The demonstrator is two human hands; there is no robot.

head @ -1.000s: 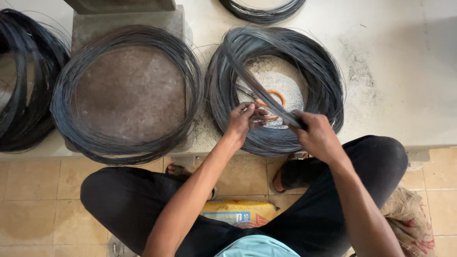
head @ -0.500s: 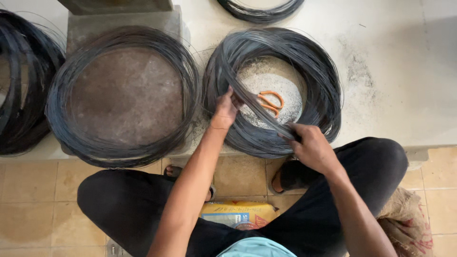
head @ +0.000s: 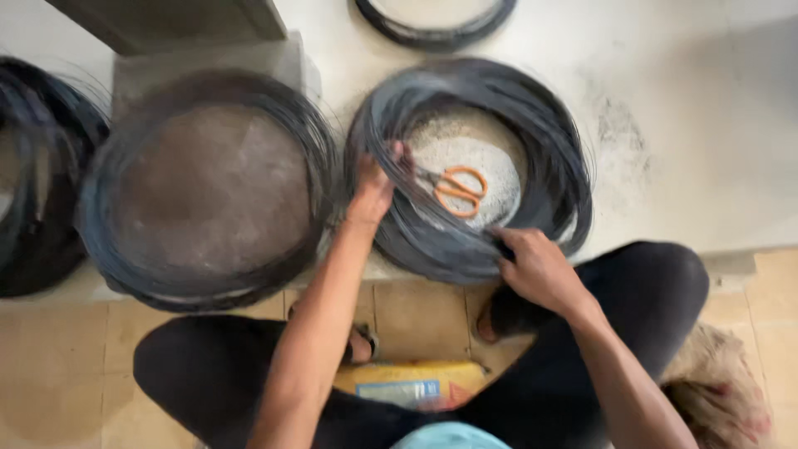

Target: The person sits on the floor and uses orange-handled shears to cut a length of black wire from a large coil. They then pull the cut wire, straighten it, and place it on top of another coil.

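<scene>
The person sits low at the bottom of the frame, knees spread, so both arms reach forward onto the pale raised slab point(head: 665, 108) where the wire lies. Just right of centre sits a dark wire coil point(head: 549, 141), a thick ring of many loose turns lying flat, and both hands work its near side. The left hand point(head: 376, 185) is on the coil's left inner edge, fingers curled closed around a bunch of strands, seemingly lifting or parting them from the rest; the frame is blurred there, so how many strands it has cannot be told. The right hand point(head: 539, 268) presses on the coil's lower edge, fingers bent down and closed over the bundle, apparently pinning it so the ring does not slide or spring while the other hand pulls. Inside the ring, on the gritty pale patch, lie orange-handled scissors point(head: 455, 188), just beside the left hand and within easy reach, untouched. To the left of centre a second, larger coil point(head: 108, 249) rests flat around a brownish round patch, apart from both hands. Another dark coil point(head: 33, 233) is cut off at the left edge, and part of one more point(head: 432, 35) shows at the top. A yellow packet point(head: 407, 381) lies on the tiled floor between the legs.
</scene>
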